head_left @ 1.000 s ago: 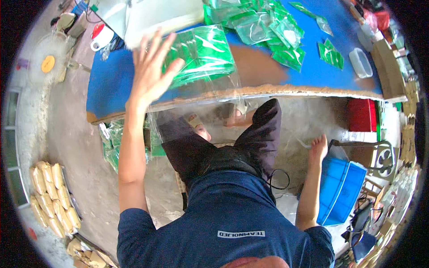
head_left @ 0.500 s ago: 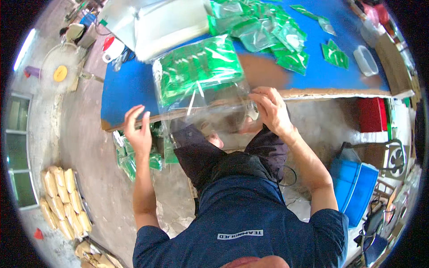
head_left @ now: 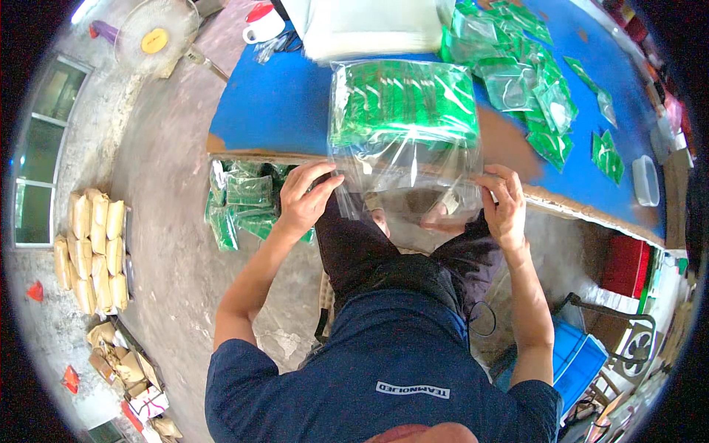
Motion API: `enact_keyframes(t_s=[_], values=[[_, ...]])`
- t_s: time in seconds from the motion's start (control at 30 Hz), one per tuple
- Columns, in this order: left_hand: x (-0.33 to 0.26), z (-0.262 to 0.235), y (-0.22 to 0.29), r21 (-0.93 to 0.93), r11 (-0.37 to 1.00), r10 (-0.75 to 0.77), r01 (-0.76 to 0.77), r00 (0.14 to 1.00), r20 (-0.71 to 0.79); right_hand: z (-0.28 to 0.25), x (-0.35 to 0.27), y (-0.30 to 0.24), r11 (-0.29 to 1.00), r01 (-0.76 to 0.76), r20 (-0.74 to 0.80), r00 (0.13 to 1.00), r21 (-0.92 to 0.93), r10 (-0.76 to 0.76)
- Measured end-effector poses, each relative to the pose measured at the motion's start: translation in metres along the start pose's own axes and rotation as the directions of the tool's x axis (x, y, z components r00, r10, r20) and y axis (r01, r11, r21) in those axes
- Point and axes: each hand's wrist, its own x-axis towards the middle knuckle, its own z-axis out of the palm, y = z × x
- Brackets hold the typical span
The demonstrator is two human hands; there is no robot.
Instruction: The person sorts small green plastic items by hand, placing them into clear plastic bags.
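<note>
A large clear plastic bag (head_left: 410, 164) lies partly on the blue tabletop, its loose end hanging over the near edge above my lap. Inside its far part sits a tight row of green packets (head_left: 406, 103). My left hand (head_left: 304, 198) has its fingers pinched at the bag's left edge, near the loose end. Opposite it, my right hand (head_left: 507, 205) pinches the right edge between thumb and fingers. The plastic stretches between both hands, with my legs showing through it.
Loose green-and-clear packets (head_left: 546, 96) are heaped at the right of the blue table (head_left: 273, 111), near a clear plastic tub (head_left: 645, 181). A white stack (head_left: 377, 29) and a red-lidded white mug (head_left: 264, 26) stand behind. More green packets (head_left: 247, 190) lie below the table's left edge.
My left hand has come in from the left, from open and apart to pinching the bag's edge. The bag now lies straighter. My view has turned, shifting the table rightward.
</note>
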Motion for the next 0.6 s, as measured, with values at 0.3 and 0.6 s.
enact_keyframes(t_s=[0.3,0.6], values=[[0.145,-0.049,-0.044,-0.488,0.710,-0.515,0.507,0.847,0.132,-0.035,0.154,0.007,0.904,-0.048,-0.164,0.978,0.426,0.129],[0.198,-0.057,-0.070,-0.754,0.440,-0.571,0.488,0.800,0.184,-0.058,0.197,0.004,0.866,0.002,-0.164,0.982,0.500,0.092]])
